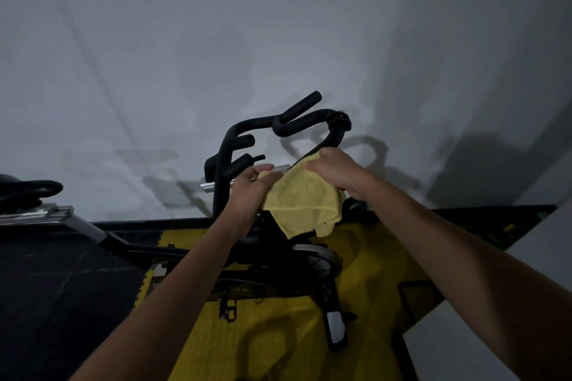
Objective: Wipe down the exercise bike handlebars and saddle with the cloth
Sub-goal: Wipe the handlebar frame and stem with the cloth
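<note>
A yellow cloth [301, 202] hangs between both hands just in front of the black exercise bike handlebars [280, 122]. My left hand [250, 192] pinches its left edge. My right hand [335, 172] grips its top right corner, close to the right handlebar loop. The cloth covers the lower middle of the handlebars and part of the bike's stem. The dark saddle [28, 190] sits at the far left edge, partly cut off. The bike's flywheel [318, 260] shows below the cloth.
A grey wall [278, 40] stands right behind the handlebars. Black and yellow floor mats [272, 334] lie under the bike. A pedal [335, 326] sticks out low at centre right. A pale wall or panel [526, 257] rises at the right.
</note>
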Available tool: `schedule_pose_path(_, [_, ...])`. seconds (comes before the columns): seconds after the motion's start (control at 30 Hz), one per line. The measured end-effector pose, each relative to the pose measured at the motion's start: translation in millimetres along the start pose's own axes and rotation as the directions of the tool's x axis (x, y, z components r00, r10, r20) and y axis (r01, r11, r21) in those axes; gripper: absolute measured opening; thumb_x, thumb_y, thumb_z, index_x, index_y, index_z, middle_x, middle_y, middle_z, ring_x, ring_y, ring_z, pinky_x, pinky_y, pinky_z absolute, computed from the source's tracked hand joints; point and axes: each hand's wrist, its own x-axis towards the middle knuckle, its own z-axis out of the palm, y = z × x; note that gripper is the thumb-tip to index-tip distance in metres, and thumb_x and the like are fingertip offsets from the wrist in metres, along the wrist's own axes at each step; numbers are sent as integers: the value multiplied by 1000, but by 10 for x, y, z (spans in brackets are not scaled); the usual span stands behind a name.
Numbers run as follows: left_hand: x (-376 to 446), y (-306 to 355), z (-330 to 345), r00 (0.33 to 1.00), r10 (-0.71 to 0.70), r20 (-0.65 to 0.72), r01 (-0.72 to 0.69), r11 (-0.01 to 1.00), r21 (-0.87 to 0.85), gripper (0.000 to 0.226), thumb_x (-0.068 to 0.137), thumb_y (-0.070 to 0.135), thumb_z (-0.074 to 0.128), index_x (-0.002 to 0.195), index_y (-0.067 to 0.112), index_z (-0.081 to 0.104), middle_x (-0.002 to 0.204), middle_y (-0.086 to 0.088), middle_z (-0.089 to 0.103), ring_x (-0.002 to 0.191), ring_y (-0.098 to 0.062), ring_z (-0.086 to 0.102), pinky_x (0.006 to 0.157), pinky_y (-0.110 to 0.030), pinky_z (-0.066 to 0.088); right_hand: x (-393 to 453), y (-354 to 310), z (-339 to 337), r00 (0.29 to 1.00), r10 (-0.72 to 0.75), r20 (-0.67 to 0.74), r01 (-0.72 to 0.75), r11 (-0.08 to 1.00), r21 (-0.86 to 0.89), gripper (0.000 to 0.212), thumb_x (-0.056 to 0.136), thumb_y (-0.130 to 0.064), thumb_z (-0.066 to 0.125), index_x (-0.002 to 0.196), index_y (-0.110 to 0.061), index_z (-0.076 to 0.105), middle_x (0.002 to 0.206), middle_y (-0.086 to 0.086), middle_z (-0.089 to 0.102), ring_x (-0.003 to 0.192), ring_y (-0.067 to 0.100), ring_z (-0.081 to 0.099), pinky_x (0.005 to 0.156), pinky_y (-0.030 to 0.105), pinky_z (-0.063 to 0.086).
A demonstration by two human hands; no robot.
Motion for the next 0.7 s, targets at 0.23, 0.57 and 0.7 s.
schedule_pose_path(0.23, [60, -406, 7, 999, 4, -45, 21, 845, 534, 14, 87, 30, 65, 74, 26, 70, 83, 7, 70, 88, -18, 65, 78, -32, 54, -130, -28, 178, 998, 67, 20, -45, 840, -540, 8, 95, -14, 51, 98, -8, 56, 96, 8, 58, 76, 20, 56, 59, 29, 42])
schedule_pose_path(0.57, [56, -649, -249, 977, 210, 33, -145, 546, 825, 40, 97, 56, 47, 103, 22, 66, 91, 1, 70, 86, -20, 66, 72, -31, 51, -323, 488, 763, 910, -384, 159, 272, 260, -927, 30, 100, -22, 40, 125, -12, 53, 120, 10, 65, 106, 29, 60, 88, 41, 39])
schedule_pose_path(0.7, [112, -687, -298, 964, 252, 82, -168, 346, 923, 44, 102, 54, 34, 80, 22, 56, 83, -8, 71, 81, -29, 67, 63, -33, 46, -312, 577, 798, 913, -364, 183, 287, 256, -923, 79, 95, -75, 23, 123, -10, 57, 109, 11, 68, 97, 28, 63, 73, 37, 37])
